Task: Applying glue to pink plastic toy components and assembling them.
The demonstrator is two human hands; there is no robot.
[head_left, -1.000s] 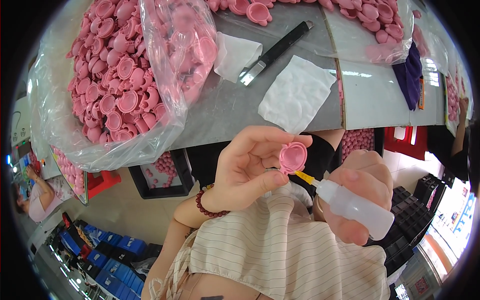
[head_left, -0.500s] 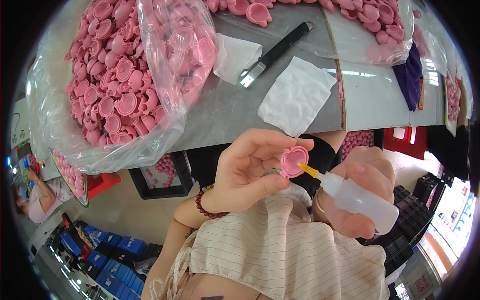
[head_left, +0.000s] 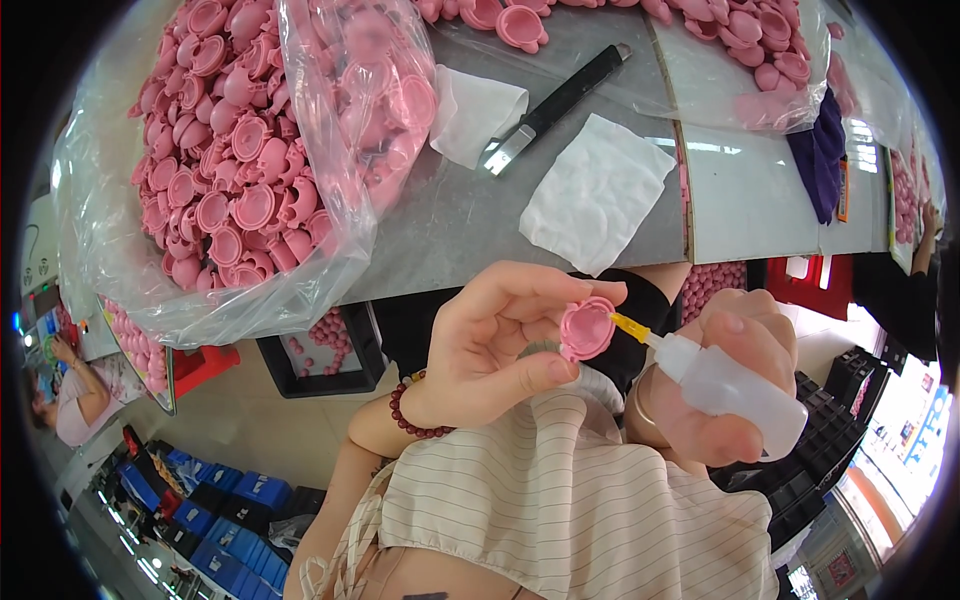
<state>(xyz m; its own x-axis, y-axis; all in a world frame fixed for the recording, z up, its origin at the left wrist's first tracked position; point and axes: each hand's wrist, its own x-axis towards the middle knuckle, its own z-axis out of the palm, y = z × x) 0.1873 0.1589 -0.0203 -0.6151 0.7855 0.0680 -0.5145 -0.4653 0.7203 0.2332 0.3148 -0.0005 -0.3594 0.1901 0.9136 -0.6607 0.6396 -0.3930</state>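
The left hand (head_left: 490,345) grasps 1 round, hollow pink plastic part (head_left: 587,330) between thumb and fingertips, just on the near side of the gray tabletop (head_left: 430,240); the part's hollow face shows. The right hand (head_left: 735,345) is clenched around a translucent squeeze bottle (head_left: 740,392), tilted so that its yellow dispensing tip (head_left: 631,328) points left at the part's right rim; whether the 2 touch, I cannot tell. A dark red beaded bracelet (head_left: 405,416) circles the left wrist.

At the left of the tabletop, a clear plastic bag (head_left: 250,318) holds a heap of similar pink parts (head_left: 220,150). To its right lie a small white sheet (head_left: 472,110) and, farther right and nearer, a larger white sheet (head_left: 598,190). A black-handled utility knife (head_left: 565,105) lies aslant between these 2, its silver end toward the near left. At the far right are more pink parts on clear plastic, with a purple cloth (head_left: 818,165) near them. A black tray (head_left: 325,386) with small pink pieces sits lower, left of the left hand.
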